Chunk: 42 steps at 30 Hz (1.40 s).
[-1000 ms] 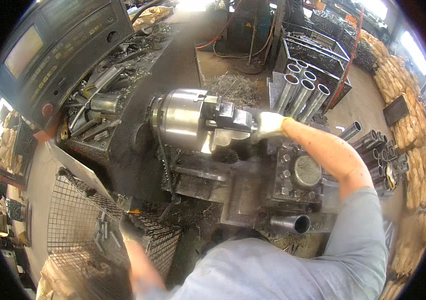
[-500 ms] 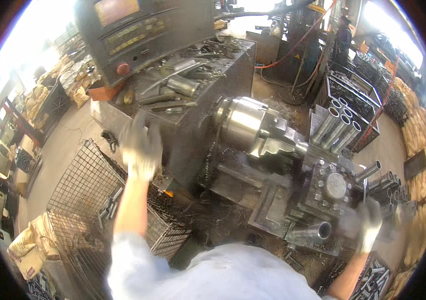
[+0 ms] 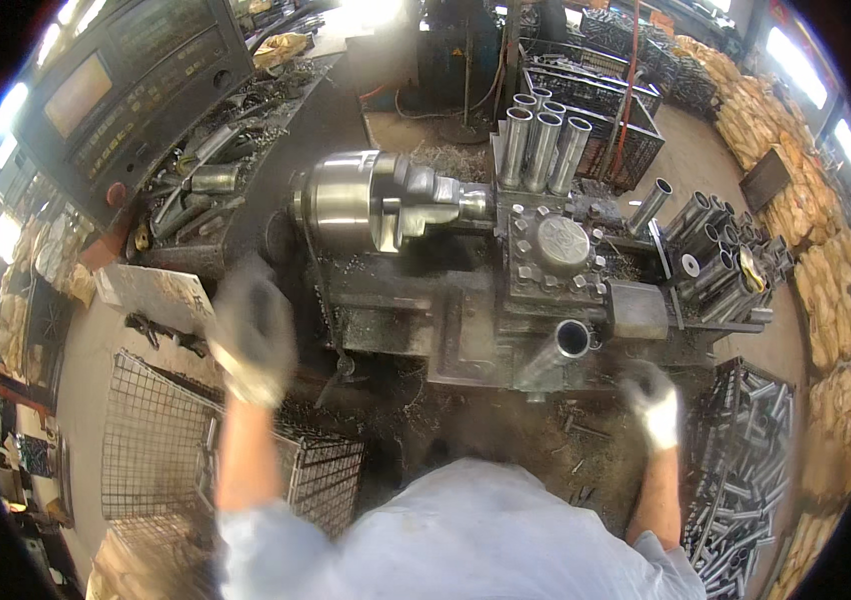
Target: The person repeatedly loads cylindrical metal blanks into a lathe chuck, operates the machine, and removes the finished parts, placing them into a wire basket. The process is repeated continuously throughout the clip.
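Observation:
A lathe stands in front of me. Its shiny chuck (image 3: 341,205) is at centre left, with stepped jaws facing right. Right of it sits a square tool post (image 3: 556,250) with a round cap and several bolts. My left hand (image 3: 251,335), in a pale work glove, is nearest the lathe's front left; motion smears its fingers. My right hand (image 3: 654,402), gloved too, hangs in front of the lathe's right end, apart from the machine. Its fingers are blurred, and nothing plainly shows in them. A wide metal tube (image 3: 556,355) juts toward me below the tool post.
Several steel tubes (image 3: 544,150) stand upright behind the tool post; more tubes (image 3: 716,250) crowd a rack at right. A crate of cut tubes (image 3: 746,470) is at lower right, a wire basket (image 3: 161,430) at lower left. A control panel (image 3: 126,90) rises at upper left.
My view has turned right, so the lathe appears further left. My right hand has come away from the tool post's right side toward me. My left hand stays raised at the left.

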Each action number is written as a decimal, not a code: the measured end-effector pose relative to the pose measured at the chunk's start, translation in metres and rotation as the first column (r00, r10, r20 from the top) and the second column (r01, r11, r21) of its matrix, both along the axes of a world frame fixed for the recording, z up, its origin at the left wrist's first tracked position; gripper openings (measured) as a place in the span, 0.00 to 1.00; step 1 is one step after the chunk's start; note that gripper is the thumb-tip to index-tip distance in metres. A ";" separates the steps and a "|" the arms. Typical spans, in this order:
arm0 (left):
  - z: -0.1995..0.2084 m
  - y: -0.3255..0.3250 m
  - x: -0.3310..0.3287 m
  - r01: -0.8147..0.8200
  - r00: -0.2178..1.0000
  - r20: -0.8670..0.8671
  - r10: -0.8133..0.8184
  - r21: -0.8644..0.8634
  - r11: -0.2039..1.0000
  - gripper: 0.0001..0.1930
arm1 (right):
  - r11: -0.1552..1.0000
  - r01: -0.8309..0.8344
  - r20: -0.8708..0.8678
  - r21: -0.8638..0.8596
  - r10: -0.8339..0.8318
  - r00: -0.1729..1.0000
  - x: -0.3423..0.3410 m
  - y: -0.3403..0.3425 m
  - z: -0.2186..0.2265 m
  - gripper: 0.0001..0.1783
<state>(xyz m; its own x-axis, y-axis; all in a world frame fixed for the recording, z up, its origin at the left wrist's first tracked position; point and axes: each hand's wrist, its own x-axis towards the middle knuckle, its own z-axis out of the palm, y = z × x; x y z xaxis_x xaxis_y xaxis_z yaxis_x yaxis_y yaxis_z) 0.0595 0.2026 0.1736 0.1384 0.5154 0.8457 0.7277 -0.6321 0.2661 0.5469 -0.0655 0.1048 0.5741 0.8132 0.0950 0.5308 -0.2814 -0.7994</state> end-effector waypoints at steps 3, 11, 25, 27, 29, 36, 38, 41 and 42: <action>-0.127 -0.128 0.046 0.153 0.988 0.057 -0.145 -0.531 0.834 0.12 | 0.995 -0.098 -0.173 0.000 0.097 0.980 -0.003 0.014 -0.017 0.29; -0.221 -0.335 0.039 -0.131 0.978 -0.151 0.147 -0.982 -0.140 0.23 | 0.886 -0.453 0.025 -0.101 0.458 0.889 -0.035 0.081 -0.046 0.28; -0.235 -0.745 -0.063 -0.104 0.298 -0.145 0.944 -0.987 -0.119 0.28 | -0.354 -0.852 -0.033 -0.386 0.928 -0.370 -0.463 -0.141 -0.101 0.31; -0.240 -0.821 -0.055 -0.081 0.012 -0.193 0.981 -0.978 -0.192 0.27 | -0.628 -0.731 -0.143 -0.268 0.776 -0.614 -0.518 -0.215 -0.097 0.31; -0.255 -0.886 -0.035 -0.068 -0.271 -0.196 0.942 -0.973 -0.222 0.26 | -0.799 -0.561 -0.097 -0.215 0.589 -0.802 -0.564 -0.285 -0.088 0.29; -0.333 -0.965 0.129 -0.417 -0.907 0.418 -0.040 -0.884 0.212 0.23 | -0.986 -0.094 0.046 -0.137 0.088 -0.995 -0.695 -0.467 -0.051 0.27; -0.341 -0.969 0.172 -0.597 -0.666 0.436 -0.606 -0.798 0.082 0.23 | -0.991 -0.084 0.037 -0.108 0.080 -0.996 -0.731 -0.511 -0.052 0.28; -0.335 -0.973 0.216 -0.257 -0.427 0.479 -0.767 -0.878 -0.405 0.28 | -0.982 0.043 -0.035 -0.183 -0.037 -0.999 -0.775 -0.559 -0.058 0.31; -0.331 -0.979 0.224 0.039 -0.508 0.412 -0.756 -0.866 -0.498 0.30 | -0.983 0.052 -0.062 -0.176 -0.042 -0.997 -0.784 -0.569 -0.060 0.32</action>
<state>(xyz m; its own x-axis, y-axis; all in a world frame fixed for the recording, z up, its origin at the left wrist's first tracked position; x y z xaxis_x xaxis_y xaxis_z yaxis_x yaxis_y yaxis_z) 0.2836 -0.7760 -0.1570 0.6778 -0.7197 -0.1502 -0.1653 -0.3482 0.9227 -0.2368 -0.6347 0.0450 -0.5351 -0.8404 -0.0859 -0.5010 0.3976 -0.7687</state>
